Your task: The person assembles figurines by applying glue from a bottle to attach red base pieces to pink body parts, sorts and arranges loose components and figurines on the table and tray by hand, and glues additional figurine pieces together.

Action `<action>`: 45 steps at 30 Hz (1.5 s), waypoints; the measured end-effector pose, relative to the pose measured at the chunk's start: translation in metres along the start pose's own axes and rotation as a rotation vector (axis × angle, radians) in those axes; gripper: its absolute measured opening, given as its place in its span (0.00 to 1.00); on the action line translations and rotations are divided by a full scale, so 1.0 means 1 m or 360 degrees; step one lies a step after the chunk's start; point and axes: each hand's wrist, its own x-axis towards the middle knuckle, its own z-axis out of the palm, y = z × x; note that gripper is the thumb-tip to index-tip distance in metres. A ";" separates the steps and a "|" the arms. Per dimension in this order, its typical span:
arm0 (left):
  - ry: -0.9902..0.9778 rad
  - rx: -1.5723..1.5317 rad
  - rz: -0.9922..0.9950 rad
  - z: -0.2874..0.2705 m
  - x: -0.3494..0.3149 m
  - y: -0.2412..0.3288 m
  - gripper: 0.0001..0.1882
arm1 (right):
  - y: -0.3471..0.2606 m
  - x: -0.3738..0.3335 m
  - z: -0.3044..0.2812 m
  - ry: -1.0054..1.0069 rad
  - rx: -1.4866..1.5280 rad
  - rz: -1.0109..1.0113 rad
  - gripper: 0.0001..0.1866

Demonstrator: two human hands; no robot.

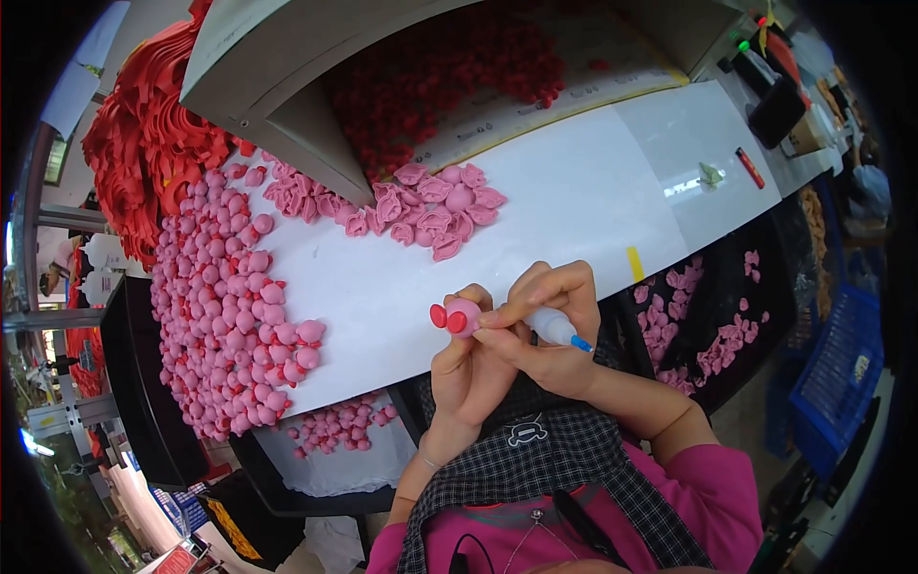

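Between the fingers of my left hand [463, 383] is a small pink ball-shaped piece [465, 308] with two red round discs on it. My right hand [555, 359] reaches in from the other side, its thumb and forefinger pinched together against the pink piece. Tucked in that same hand is a white squeeze bottle [550, 325], its blue tip pointing down to the right. Whether the right fingertips grip a part of the piece is hidden. Just beyond both hands lies the white tabletop [382, 297].
A large heap of pink balls with red parts [215, 316] covers the table's left side. Crumpled pink pieces [435, 206] lie at the back, below a grey box-like shelf [287, 124] holding red pieces. Black bins [765, 244] flank me. A red marker-like stick [750, 167] lies far right.
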 end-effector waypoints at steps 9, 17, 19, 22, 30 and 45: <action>-0.0216 0.0276 0.0016 -0.003 0.007 0.005 0.11 | 0.011 -0.005 -0.010 0.0060 0.0073 0.0152 0.32; 0.0077 0.2130 0.0837 0.002 -0.002 0.010 0.10 | 0.000 -0.001 -0.029 -0.0204 -0.0258 0.0467 0.27; 0.0013 0.2398 0.0896 0.017 -0.001 0.005 0.09 | 0.002 -0.003 -0.031 -0.0166 -0.0190 0.0469 0.26; -0.0034 0.2586 0.0931 0.015 -0.003 0.008 0.10 | -0.004 -0.003 -0.034 -0.0147 -0.0072 0.0610 0.24; -0.0111 0.3251 0.1318 0.017 -0.011 -0.001 0.14 | -0.013 -0.008 -0.043 -0.0078 0.0001 0.0552 0.21; 0.0686 0.4165 0.2024 0.003 -0.019 0.093 0.11 | -0.005 0.030 -0.192 0.0198 -0.0090 0.0775 0.19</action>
